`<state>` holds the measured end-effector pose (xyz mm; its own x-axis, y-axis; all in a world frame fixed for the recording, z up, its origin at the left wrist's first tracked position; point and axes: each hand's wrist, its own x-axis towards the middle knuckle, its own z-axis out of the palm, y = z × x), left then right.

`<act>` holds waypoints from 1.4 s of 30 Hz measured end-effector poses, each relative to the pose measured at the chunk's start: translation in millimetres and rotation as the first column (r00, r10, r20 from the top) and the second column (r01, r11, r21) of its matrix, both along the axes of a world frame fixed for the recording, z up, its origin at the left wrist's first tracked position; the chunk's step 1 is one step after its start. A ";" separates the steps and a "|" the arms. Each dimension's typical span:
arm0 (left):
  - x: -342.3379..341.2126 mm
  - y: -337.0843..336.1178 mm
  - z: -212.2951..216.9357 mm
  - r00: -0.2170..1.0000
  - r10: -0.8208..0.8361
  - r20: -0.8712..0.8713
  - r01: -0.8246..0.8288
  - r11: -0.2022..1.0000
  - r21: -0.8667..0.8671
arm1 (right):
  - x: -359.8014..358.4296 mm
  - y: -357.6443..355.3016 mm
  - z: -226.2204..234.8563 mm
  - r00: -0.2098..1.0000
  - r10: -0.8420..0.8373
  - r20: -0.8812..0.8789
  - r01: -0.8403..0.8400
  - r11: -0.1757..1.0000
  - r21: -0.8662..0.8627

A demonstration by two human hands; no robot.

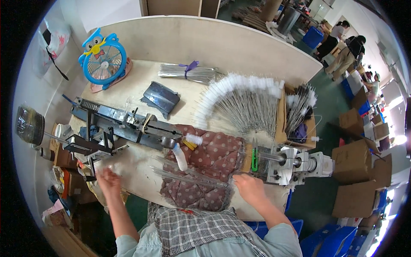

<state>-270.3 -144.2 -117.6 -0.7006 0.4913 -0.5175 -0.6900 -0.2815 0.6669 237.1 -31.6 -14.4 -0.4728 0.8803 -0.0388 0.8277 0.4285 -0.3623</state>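
Observation:
My left hand [109, 184], slightly blurred with curled fingers, is beside the black metal lever [90, 169] of a bench device [122, 122]; whether it touches the lever is unclear. My right hand [250, 189] is closed at the right edge of a brown dotted quilted cloth [214, 147]. What its fingertips pinch, if anything, is too small to make out. Near them end several thin metal wires [195, 175] lying across the cloth. A white brush head [194, 139] and a white cylindrical piece [180, 157] are at the device's near end.
White-tipped wire brushes [239, 96] fan out at the back right, beside a cardboard box [280, 118] of more brushes. A tied wire bundle [188, 72], a dark curved sheet [160, 98] and a blue fan [105, 64] stand behind. A motor spindle [295, 165] and green cutter [254, 158] are right.

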 end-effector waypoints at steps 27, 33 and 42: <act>281.1 127.1 153.7 0.670 -0.710 0.219 0.699 0.702 0.137 | -11.1 15.5 10.6 0.994 -0.073 -0.077 0.064 0.992 -0.109; 217.0 110.8 188.9 0.544 -0.717 0.437 0.568 0.697 0.437 | 1.3 16.5 46.2 0.987 0.005 0.162 -0.002 1.000 -0.022; 272.6 122.5 165.9 0.082 -0.956 -0.282 0.994 0.059 0.088 | 14.7 49.7 145.9 0.919 -0.276 -0.282 0.346 0.907 0.240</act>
<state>2.3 -21.8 48.4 0.4664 0.8474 -0.2537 -0.3813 0.4513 0.8068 251.8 18.1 131.4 -0.1374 0.9413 0.3084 0.8403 0.2756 -0.4668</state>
